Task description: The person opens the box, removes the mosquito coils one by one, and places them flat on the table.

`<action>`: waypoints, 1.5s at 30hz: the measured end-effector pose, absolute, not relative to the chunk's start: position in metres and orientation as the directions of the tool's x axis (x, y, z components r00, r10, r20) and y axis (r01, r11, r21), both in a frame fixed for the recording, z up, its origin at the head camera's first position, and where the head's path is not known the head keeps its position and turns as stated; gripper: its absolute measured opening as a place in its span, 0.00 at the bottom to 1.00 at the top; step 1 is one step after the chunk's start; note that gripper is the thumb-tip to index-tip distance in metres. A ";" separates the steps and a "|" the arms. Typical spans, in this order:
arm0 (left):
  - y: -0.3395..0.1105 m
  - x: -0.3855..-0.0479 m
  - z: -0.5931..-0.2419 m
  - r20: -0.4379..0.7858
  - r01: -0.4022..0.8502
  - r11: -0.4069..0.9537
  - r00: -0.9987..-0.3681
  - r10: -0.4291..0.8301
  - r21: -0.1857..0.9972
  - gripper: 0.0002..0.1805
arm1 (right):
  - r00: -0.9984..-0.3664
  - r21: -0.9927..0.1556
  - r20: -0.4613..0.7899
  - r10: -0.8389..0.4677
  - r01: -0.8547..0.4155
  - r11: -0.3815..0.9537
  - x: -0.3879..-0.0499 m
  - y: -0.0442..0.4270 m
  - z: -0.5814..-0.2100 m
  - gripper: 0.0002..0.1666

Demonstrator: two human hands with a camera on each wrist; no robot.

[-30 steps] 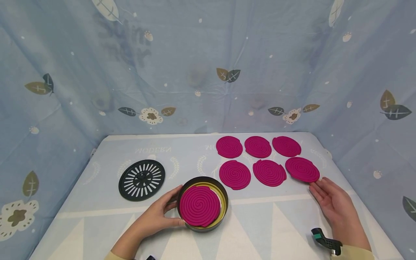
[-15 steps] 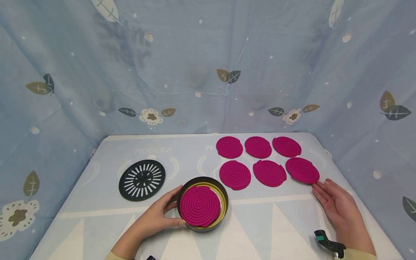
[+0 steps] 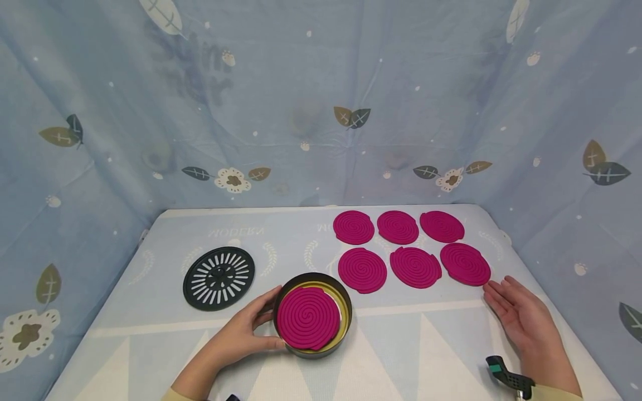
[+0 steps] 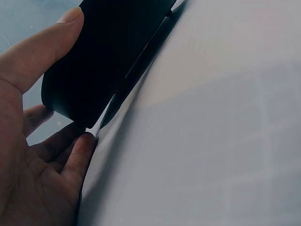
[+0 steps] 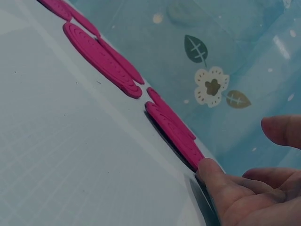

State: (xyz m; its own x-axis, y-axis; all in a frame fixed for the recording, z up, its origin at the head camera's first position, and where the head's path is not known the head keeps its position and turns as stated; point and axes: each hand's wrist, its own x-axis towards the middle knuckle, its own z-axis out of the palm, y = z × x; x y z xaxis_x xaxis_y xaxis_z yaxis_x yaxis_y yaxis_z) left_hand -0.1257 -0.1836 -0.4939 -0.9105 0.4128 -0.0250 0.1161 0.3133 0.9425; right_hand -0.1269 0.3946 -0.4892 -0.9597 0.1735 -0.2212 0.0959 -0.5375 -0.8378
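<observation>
In the head view, my left hand (image 3: 241,334) grips the side of a round tin (image 3: 346,334), thumb at the near side and fingers at the far side. The tin is dark outside and gold inside; a magenta mosquito coil (image 3: 308,318) lies in it. My right hand (image 3: 521,317) is palm up with fingers extended, its fingertips at the near edge of another magenta coil (image 3: 465,264). The right wrist view shows a fingertip touching that coil's edge (image 5: 174,136), with dark shadow beneath. The tin's dark wall (image 4: 103,52) fills the upper left wrist view.
Several more magenta coils lie in two rows at the back right, among them a front-left one (image 3: 363,270) and a back-right one (image 3: 442,226). A black slotted round lid (image 3: 219,278) lies left of the tin. Patterned curtain (image 3: 301,111) hangs behind the table (image 3: 391,356).
My right hand has moved slightly down and right, and the coil at its fingertips has shifted slightly, its near edge a little lower in view. The left hand and tin have stayed still.
</observation>
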 end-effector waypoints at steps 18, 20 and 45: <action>-0.185 -0.126 -0.491 -0.033 0.112 0.336 -0.917 0.398 0.935 0.60 | -0.909 -0.905 -0.181 0.376 0.005 -0.425 -0.127 0.384 -0.480 0.52; -0.185 -0.126 -0.490 -0.042 0.104 0.339 -0.917 0.397 0.935 0.60 | -0.902 -0.926 -0.162 0.400 -0.002 -0.379 -0.128 0.379 -0.477 0.50; -0.184 -0.125 -0.496 -0.042 0.105 0.344 -0.918 0.394 0.933 0.60 | -0.998 -0.994 0.042 -0.053 -0.047 0.098 -0.141 0.308 -0.430 0.41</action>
State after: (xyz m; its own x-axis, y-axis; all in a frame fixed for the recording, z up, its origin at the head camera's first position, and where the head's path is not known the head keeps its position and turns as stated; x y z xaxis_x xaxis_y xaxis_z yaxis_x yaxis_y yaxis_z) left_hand -0.1248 -0.1840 -0.4957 -0.9184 0.3935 -0.0415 0.1054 0.3443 0.9329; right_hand -0.1410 0.3083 -0.4299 -0.9977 -0.0530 0.0419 -0.0470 0.0981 -0.9941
